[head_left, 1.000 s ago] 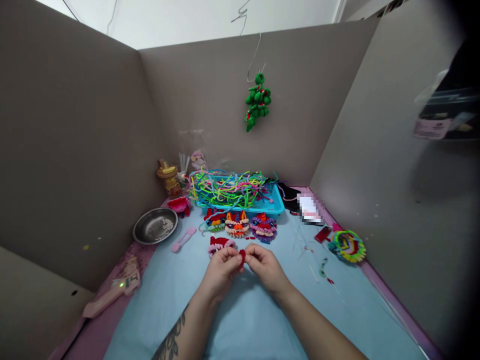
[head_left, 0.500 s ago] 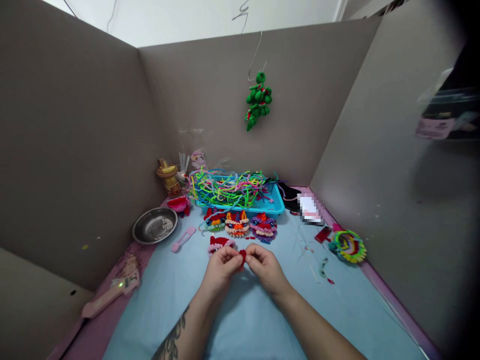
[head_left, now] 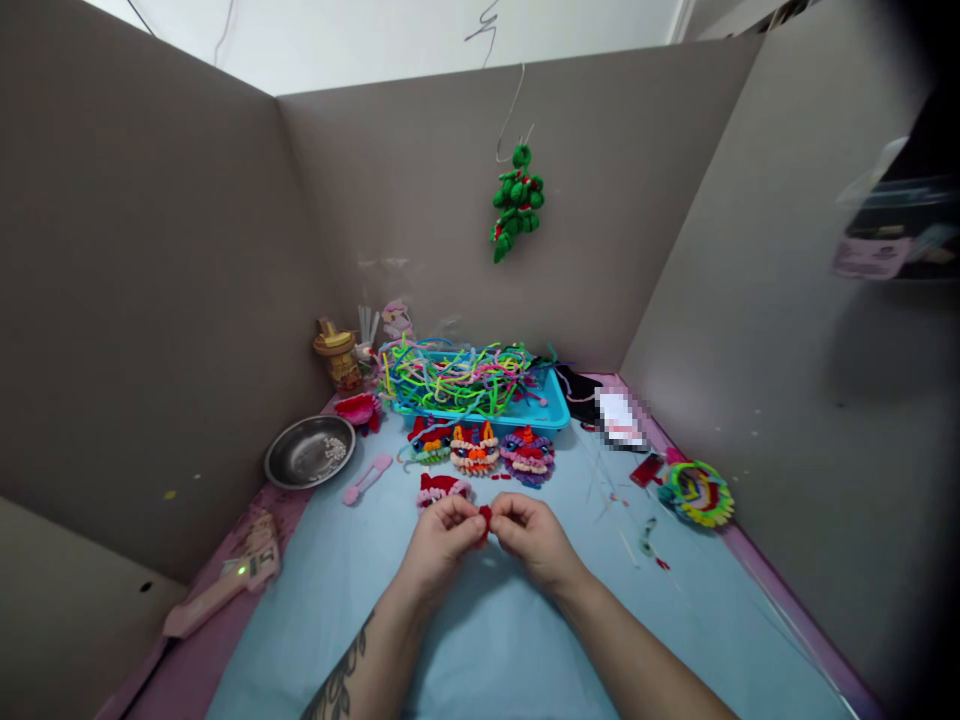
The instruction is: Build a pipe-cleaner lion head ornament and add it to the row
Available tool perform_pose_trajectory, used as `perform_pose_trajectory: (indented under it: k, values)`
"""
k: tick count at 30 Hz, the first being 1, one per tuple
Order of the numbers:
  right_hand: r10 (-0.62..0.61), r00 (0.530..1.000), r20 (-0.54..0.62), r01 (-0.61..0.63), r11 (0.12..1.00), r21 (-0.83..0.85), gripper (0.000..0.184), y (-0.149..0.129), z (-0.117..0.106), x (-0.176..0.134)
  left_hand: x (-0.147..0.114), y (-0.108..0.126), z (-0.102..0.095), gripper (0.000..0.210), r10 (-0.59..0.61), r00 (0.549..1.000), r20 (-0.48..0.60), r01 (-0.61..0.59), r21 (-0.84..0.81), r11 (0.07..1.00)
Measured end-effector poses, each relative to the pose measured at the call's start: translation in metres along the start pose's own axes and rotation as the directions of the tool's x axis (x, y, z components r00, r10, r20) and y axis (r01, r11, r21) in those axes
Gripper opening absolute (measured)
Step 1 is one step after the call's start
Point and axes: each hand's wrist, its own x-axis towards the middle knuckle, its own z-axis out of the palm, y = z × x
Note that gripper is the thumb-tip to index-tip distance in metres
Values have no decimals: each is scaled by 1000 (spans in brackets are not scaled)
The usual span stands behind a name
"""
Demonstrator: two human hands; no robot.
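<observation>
Pinching a small red piece (head_left: pixel 486 519), the left hand (head_left: pixel 444 538) and the right hand (head_left: pixel 534 538) have their fingers closed at its left and right sides, above the worktop (head_left: pixel 495 640). It looks soft and light, so probably its edges give the safest hold. On the far side lie fuzzy figures (head_left: pixel 475 455), then a blue tray (head_left: pixel 555 412).

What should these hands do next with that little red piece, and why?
Perhaps the right hand should gently adjust the near edge of the small red piece while the left hand steadies it: both hands meet at it, and it looks small enough to slip if let go.
</observation>
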Motion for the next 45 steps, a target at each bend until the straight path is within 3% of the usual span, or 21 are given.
perform_pose_trajectory:
  k: [6, 15, 28, 39, 45]
  values:
    - [-25, 993, -113, 16, 997, -74, 21, 1, 3, 3, 3, -3, -3, 22, 108, 989, -104, -93, 142, 986]
    - [-27, 987, -157, 14, 996, -86, 22, 2, 8, 4, 1, 2, 7, 19, 340, 914, -220, -265, 311, 913]
    - [-95, 977, -190, 60, 981, -182, 19, 0, 6, 4, 0, 5, 5, 25, 247, 959, -139, -197, 300, 933]
    - [-165, 973, -163, 111, 949, -296, 16, -3, 7, 1, 4, -2, 2, 28, 91, 990, -106, -80, 107, 991]
    - [-192, 970, -147, 132, 931, -341, 14, -8, 8, 0, 5, -5, 0, 25, 65, 994, -89, -57, 90, 994]
